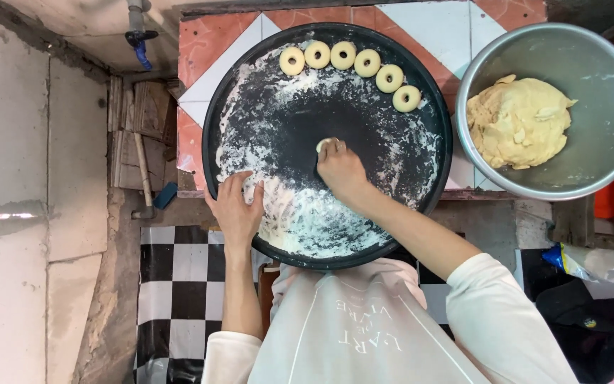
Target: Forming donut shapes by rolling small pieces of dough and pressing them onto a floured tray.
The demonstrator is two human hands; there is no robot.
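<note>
A large round black tray [421,178] dusted with white flour lies in front of me. Several pale dough rings [343,55] sit in an arc along its far rim. My right hand [340,169] presses down on a small piece of dough [323,144] near the tray's middle, fingers curled over it. My left hand [237,208] rests flat on the tray's near left rim, fingers spread, holding nothing.
A metal bowl [591,57] with a big lump of yellow dough [516,121] stands to the right of the tray. Tiled counter [214,43] lies under the tray. Checkered floor [179,284] is below left; bags and dark cloth lie at bottom right.
</note>
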